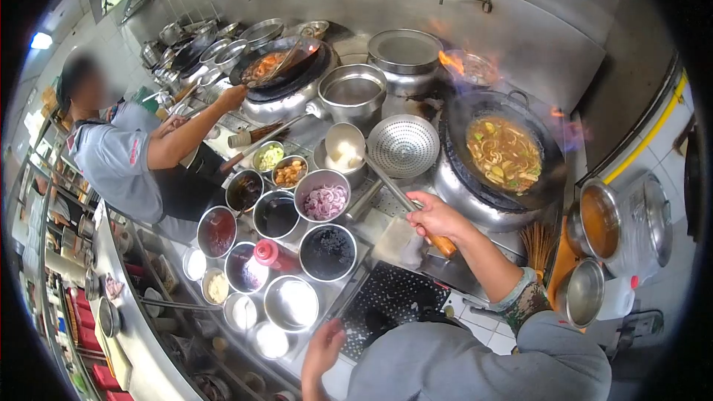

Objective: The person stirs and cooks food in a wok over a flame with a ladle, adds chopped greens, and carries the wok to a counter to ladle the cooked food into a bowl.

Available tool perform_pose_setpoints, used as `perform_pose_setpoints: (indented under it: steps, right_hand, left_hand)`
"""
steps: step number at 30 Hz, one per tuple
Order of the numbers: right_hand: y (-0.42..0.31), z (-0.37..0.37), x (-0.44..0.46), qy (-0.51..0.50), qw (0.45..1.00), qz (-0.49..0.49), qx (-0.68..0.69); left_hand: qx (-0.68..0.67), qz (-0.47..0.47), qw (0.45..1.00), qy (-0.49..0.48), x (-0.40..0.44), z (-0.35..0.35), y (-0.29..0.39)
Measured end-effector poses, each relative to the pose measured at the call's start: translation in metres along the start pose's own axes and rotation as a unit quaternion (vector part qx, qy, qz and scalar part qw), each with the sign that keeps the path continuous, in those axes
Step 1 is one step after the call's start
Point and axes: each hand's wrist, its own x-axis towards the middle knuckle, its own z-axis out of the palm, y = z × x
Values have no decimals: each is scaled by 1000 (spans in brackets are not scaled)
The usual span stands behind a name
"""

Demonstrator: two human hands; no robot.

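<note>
My right hand (438,219) is closed around the wooden end of a long-handled ladle (394,189). The ladle's bowl is tipped over a metal pot (356,176) and shows something pale in it. My left hand (324,345) hangs low by the counter's front edge, loosely curled with fingers slightly apart and nothing visible in it. To the right of the ladle, a wok (546,145) holds noodles in brown sauce (505,154), with flames behind it. A perforated strainer (403,146) lies between the ladle bowl and the wok. Sliced onions (324,202) fill a bowl just below the ladle.
Several seasoning containers crowd the counter, including a red squeeze bottle (275,255) and a dark-filled bowl (327,252). A co-worker (122,156) at left tends another wok (275,67). Metal bowls (600,219) and a bamboo brush (536,245) are at right.
</note>
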Motion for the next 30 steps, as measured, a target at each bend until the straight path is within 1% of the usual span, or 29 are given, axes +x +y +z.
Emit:
perform_pose_setpoints:
  steps: [1,3,4,6,7,9,10,12,13,14,15,16,18,20,21,22,23,24,25,26,27,28,29,30]
  right_hand:
    - [-2,-2,-5,3,1000,-2,2]
    - [-4,-7,-18,-23,989,21,148]
    - [-3,-13,-26,-20,988,17,150]
    - [8,-29,-47,-83,942,25,325]
    - [13,-35,-62,-76,941,15,330]
    - [23,-44,-95,-106,873,2,475]
    - [29,-49,-111,-93,873,-17,479]
    - [36,-59,-143,-82,836,-63,539]
    - [34,-64,-161,-70,832,-83,543]
    - [31,-70,-176,-54,832,-93,544]
    - [25,-76,-190,56,895,-96,432]
    - [22,-85,-202,162,933,-90,309]
    - [33,-112,-207,252,959,-61,118]
    - [42,-143,-207,284,958,-9,35]
    - [41,-155,-214,285,958,-9,38]
    - [41,-168,-220,291,955,21,-54]
    - [43,-178,-225,294,943,51,-145]
    - [52,-189,-220,294,944,52,-141]
    - [66,-200,-209,336,905,-1,-260]
    - [74,-205,-202,371,848,-55,-374]
    - [63,-201,-198,352,881,-12,-317]
    - [62,-198,-196,341,889,-5,-307]
    - [54,-196,-209,315,911,12,-266]
    - [42,-193,-225,286,931,29,-225]
  left_hand:
    - [-17,-7,1000,-11,2,-1,6]
    - [-31,-11,999,-24,3,-1,16]
    - [-33,-5,999,-23,5,-1,19]
    - [-29,8,999,-31,12,1,22]
    - [-12,11,999,-46,17,2,18]
    - [25,42,995,-86,33,7,23]
    - [32,60,993,-100,43,11,29]
    - [-2,63,987,-145,59,25,53]
    - [22,96,982,-162,67,32,71]
    - [22,105,978,-179,82,42,89]
    - [76,198,957,-197,96,53,105]
    - [127,288,926,-208,109,66,123]
    - [132,337,911,-199,127,102,175]
    - [156,431,878,-137,147,150,221]
    - [148,480,859,-103,153,174,240]
    - [140,528,835,-67,158,197,254]
    - [143,529,834,-70,163,217,263]
    - [156,548,820,-52,166,235,269]
    - [169,565,807,-36,169,250,270]
    - [173,564,807,-40,172,260,270]
    - [207,535,817,-63,175,269,271]
    - [240,505,824,-85,177,276,270]
    - [220,544,809,-48,180,279,267]
    - [222,543,808,-50,178,278,266]
